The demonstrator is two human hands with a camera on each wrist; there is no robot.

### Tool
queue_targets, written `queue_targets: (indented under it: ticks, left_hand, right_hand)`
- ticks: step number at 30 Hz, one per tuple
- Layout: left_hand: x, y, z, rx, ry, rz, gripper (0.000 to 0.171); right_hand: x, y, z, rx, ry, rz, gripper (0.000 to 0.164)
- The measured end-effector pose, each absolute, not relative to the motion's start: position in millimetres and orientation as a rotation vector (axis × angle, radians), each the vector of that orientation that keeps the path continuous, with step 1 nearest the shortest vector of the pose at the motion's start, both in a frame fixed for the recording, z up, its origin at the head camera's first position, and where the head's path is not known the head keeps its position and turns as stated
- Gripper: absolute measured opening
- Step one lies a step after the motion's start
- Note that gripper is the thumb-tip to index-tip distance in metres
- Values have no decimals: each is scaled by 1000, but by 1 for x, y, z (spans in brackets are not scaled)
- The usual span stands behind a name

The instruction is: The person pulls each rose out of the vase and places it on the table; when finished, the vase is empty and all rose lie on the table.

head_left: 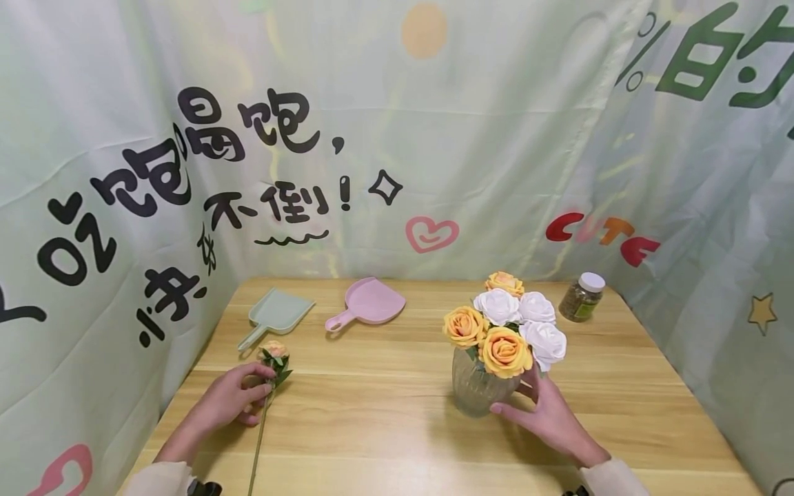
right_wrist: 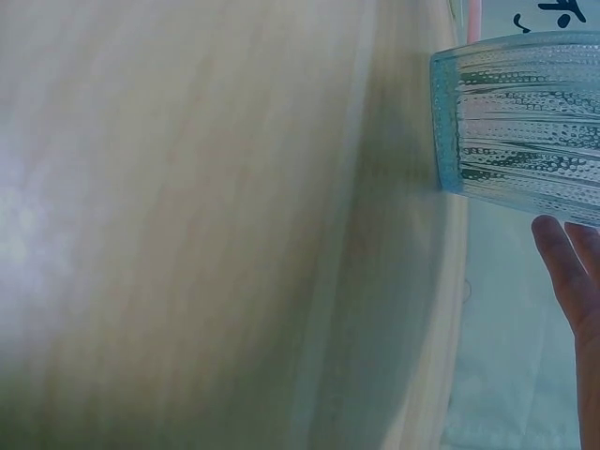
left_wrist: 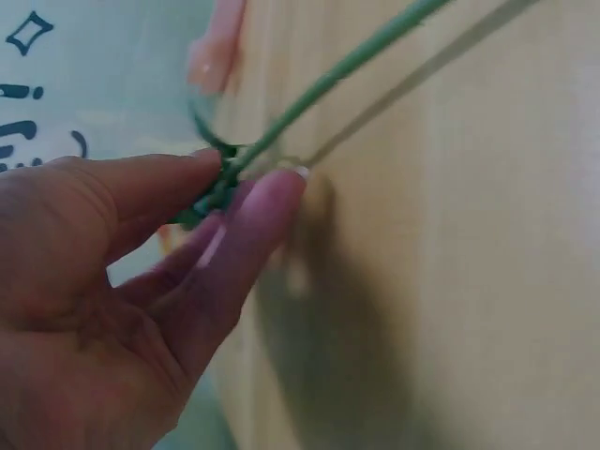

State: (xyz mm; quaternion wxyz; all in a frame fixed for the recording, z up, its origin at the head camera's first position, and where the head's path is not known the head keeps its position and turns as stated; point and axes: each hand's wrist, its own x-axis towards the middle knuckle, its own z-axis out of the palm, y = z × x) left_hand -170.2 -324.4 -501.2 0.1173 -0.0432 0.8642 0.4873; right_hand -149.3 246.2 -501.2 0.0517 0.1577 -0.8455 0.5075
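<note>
My left hand (head_left: 232,398) pinches an artificial rose (head_left: 274,349) by its stem just below the peach bloom, between thumb and fingers; the green stem (left_wrist: 347,70) runs towards me. At the right stands a clear ribbed glass vase (head_left: 474,386) of orange and white roses (head_left: 505,351). My right hand (head_left: 552,413) is spread at the vase's right side, the thumb low in front. In the right wrist view, extended fingers (right_wrist: 562,267) reach the side of the vase (right_wrist: 525,122); whether they touch it I cannot tell. Blooms and vase hide some right fingers.
A green dustpan-shaped scoop (head_left: 282,313) and a pink one (head_left: 372,303) lie at the back of the wooden table (head_left: 372,427). A small jar (head_left: 582,297) with a white lid stands at the back right. Printed cloth (head_left: 471,151) encloses the table's back and sides.
</note>
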Motion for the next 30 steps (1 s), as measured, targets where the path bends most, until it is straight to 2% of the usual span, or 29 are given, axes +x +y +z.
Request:
queue_targets:
  ticks: [7, 11, 14, 17, 23, 30]
  left_hand:
    - [-174, -327, -462, 11, 2759, 1118, 25]
    - [-183, -310, -434, 124, 2844, 1109, 22]
    - [-191, -285, -423, 254, 2846, 1228, 19]
    - [-199, -256, -419, 502, 2864, 1339, 14]
    - [-208, -185, -411, 1027, 2751, 1451, 20]
    - [-209, -112, -409, 1290, 2584, 1456, 24]
  right_hand:
    - [-150, 248, -500, 488, -2577, 1556, 115]
    - [-151, 248, -499, 505, -2569, 1563, 115]
    - [-151, 248, -500, 513, -2560, 1569, 115]
    - [-151, 248, -502, 521, -2560, 1576, 115]
    - [-149, 247, -503, 504, -2563, 1579, 113]
    - [-147, 247, -501, 491, -2569, 1577, 114]
